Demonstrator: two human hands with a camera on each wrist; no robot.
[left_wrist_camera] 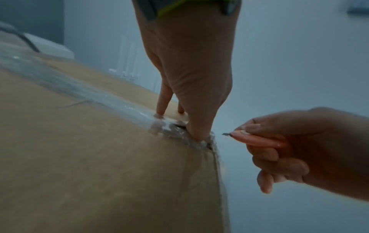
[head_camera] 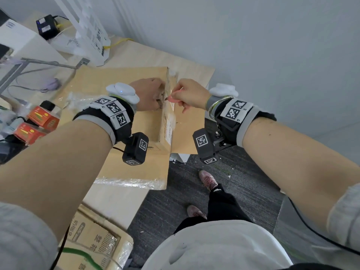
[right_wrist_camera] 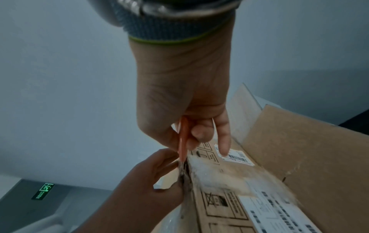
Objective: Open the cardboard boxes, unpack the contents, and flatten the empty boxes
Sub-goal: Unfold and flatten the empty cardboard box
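1. Looking down in the head view, a large cardboard box (head_camera: 124, 114) lies on a light wooden table (head_camera: 140, 57) across the middle of the frame, clear tape (head_camera: 130, 182) along its lower edge. The left hand (head_camera: 150, 94) sits at the box's upper right corner with fingers curled into the torn edge; the right hand (head_camera: 191, 94) just beside it grips a pink box cutter (head_camera: 173, 98). Two red cartons (head_camera: 37, 123) lie at the left edge, another printed cardboard box (head_camera: 93, 244) at lower left

2. Seen from the left wrist view, the left hand (left_wrist_camera: 191, 71) hangs from the top centre, one fingertip pushed into the ragged taped corner of the cardboard box (left_wrist_camera: 99, 165), another finger resting on the tape (left_wrist_camera: 89, 88). At right, the right hand (left_wrist_camera: 311, 149) is closed round the box cutter (left_wrist_camera: 259, 139), its blade tip pointing at the corner, not touching

3. Seen from the right wrist view, the right hand (right_wrist_camera: 185, 97) pinches the box cutter (right_wrist_camera: 182, 141), little finger extended; the left hand (right_wrist_camera: 147, 181) at lower centre pinches the torn corner of the box (right_wrist_camera: 299, 157), which bears a barcode label (right_wrist_camera: 235, 156)
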